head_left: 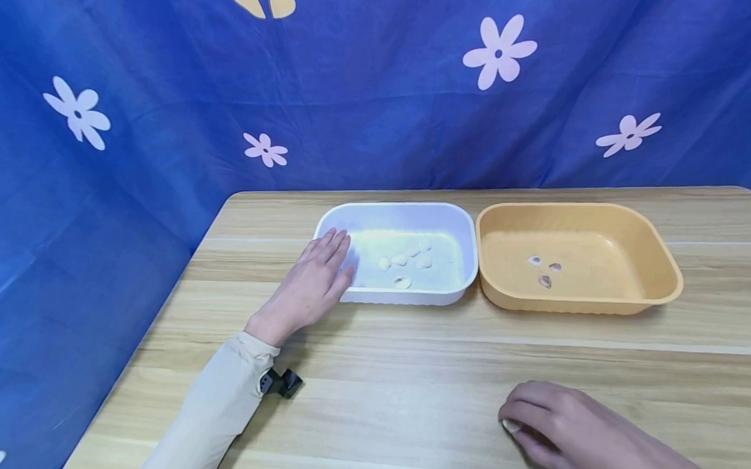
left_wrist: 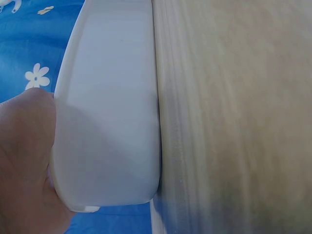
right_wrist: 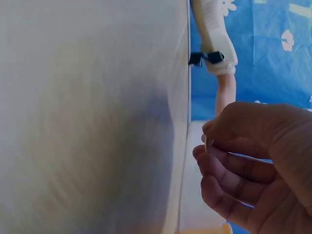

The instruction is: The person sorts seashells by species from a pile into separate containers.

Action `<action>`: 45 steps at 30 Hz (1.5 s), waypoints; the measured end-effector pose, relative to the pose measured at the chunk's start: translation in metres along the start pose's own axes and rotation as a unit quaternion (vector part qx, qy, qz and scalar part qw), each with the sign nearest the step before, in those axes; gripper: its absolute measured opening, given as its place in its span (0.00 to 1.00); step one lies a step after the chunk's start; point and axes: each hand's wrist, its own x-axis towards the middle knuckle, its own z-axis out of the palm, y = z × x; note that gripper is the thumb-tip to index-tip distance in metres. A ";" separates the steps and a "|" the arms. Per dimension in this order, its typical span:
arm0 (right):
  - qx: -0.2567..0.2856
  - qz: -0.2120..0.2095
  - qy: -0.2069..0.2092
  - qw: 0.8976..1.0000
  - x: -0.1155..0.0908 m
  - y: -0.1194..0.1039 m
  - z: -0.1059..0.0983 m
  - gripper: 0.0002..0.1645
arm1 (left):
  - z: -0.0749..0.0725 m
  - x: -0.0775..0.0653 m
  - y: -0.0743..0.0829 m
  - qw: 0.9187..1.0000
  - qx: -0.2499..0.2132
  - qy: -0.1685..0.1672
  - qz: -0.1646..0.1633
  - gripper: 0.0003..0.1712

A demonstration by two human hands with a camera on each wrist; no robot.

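My left hand rests on the near-left corner of a white plastic basin, its fingers lying straight over the rim. In the left wrist view the thumb side of that hand touches the basin's edge. Several pale seashells lie on the white basin's floor. Over the front of the table, my right hand pinches a small pale seashell between thumb and fingertips. The right wrist view shows only the thin edge of this seashell; the fingers hide most of it.
Touching the white basin on its right is a yellow-orange basin with 3 darker shells inside. Both stand toward the back of a wood-grain table. A blue curtain with flowers hangs behind and to the left.
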 end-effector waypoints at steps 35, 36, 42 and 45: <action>-0.134 0.219 0.046 0.965 0.024 0.160 -0.082 0.07 | 0.005 -0.008 0.003 1.000 -0.006 0.004 -0.002 0.34; -0.128 0.227 0.036 0.965 0.024 0.162 -0.082 0.06 | 0.005 -0.008 0.003 1.000 -0.005 0.004 -0.001 0.34; -0.108 0.260 -0.020 0.959 0.025 0.167 -0.080 0.05 | 0.007 -0.006 0.003 1.000 -0.007 0.003 0.001 0.35; -0.103 0.272 -0.044 0.956 0.024 0.170 -0.079 0.04 | 0.007 -0.005 0.003 1.000 -0.008 0.003 0.002 0.35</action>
